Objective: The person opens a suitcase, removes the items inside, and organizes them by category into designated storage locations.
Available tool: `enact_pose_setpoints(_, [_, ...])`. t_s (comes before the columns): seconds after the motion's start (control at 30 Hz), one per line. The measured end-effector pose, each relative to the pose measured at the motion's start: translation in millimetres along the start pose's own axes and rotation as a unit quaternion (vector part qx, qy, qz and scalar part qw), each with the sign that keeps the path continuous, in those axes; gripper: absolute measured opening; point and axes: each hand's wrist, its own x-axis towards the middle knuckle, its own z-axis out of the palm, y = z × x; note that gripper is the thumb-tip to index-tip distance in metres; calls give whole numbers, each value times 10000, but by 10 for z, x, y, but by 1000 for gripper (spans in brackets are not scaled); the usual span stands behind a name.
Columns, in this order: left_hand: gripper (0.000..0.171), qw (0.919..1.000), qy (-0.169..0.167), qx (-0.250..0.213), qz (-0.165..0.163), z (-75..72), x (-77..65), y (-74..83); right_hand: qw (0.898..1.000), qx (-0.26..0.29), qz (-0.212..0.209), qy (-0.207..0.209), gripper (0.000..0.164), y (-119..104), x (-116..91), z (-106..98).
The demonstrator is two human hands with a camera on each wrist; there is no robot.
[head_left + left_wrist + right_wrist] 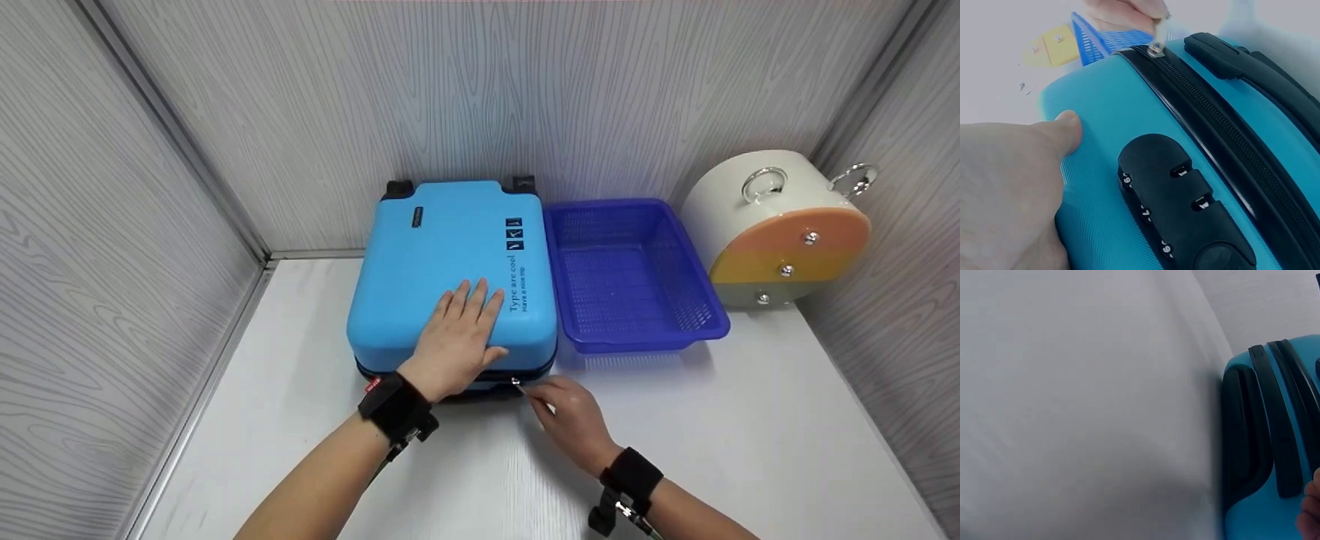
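Note:
A blue hard-shell suitcase (442, 247) lies flat on the table, its wheels toward the back wall. My left hand (457, 337) rests on its lid near the front right, fingers straight and spread. At the front right corner my right hand (570, 416) pinches a metal zipper pull (516, 382). The left wrist view shows the zipper (1213, 109) running along the black trim, its teeth meshed over the stretch in sight. A black combination lock (1185, 202) sits on the shell below it, and a black carry handle (1252, 73) lies across the zipper from it.
Close against the suitcase's right side stands a blue plastic basket (645, 341). Farther right, by the wall, is a cream rounded drawer box (750, 187) with orange, yellow and green fronts and ring handles. Walls enclose the white table (780, 420) at the back and sides.

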Motion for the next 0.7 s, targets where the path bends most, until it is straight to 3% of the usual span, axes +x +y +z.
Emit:
enact_pose_setpoints(0.4, [84, 10000, 40, -31, 16, 17, 2, -6, 9993, 84, 261, -267, 20, -290, 149, 271])
enact_pose_setpoints(0.53, [84, 10000, 76, -3, 51, 27, 2, -15, 9990, 183, 225, -340, 19, -271, 143, 229])
enact_pose_setpoints(0.7, [83, 9999, 94, -3, 92, 25, -6, -27, 9989, 277, -367, 7, 16, -153, 213, 23])
